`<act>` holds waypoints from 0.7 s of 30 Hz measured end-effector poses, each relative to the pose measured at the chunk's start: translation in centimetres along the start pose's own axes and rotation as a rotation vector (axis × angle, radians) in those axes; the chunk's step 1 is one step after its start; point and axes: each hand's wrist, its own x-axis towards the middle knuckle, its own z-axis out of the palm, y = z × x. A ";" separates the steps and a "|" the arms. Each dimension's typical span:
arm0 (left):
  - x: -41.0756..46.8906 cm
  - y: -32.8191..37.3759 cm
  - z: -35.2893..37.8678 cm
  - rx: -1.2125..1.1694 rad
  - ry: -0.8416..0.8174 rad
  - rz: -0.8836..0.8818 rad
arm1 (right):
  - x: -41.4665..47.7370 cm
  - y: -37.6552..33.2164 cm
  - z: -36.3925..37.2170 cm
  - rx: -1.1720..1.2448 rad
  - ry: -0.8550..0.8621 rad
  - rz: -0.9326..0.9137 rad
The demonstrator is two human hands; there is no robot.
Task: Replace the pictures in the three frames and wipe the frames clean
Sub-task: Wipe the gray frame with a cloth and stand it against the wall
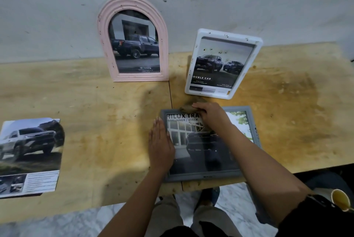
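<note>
A grey frame (203, 176) with a truck picture lies flat near the table's front edge. My left hand (160, 144) rests flat on its left side, fingers straight. My right hand (209, 115) presses a brown cloth (186, 108) onto the frame's top edge; whether the fingers curl round the cloth is unclear. A pink arched frame (134, 3) with a dark truck picture leans on the wall. To its right leans a white frame (254, 53), its glass and rim speckled with dirt.
Loose truck pictures (28, 152) lie in a stack at the table's left. The wooden table (95, 122) is stained, darker at the right. A paper cup (342, 199) with yellowish liquid stands at the lower right. My legs and a marble floor show below.
</note>
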 end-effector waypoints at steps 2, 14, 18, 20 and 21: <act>0.1 0.1 -0.1 0.007 -0.004 -0.010 | -0.4 0.7 -0.4 0.013 0.033 0.031; 0.2 0.3 -0.6 0.043 -0.028 -0.051 | -3.3 6.0 -3.1 0.034 0.221 0.132; 0.3 0.8 -1.0 0.062 -0.008 -0.087 | -3.3 7.3 -5.1 -0.057 0.166 0.200; 0.4 1.4 -1.2 0.036 0.018 -0.125 | -3.3 7.6 -5.8 -0.110 0.127 0.198; 0.4 1.5 -1.2 0.029 0.029 -0.127 | -3.2 7.8 -5.9 -0.118 0.126 0.187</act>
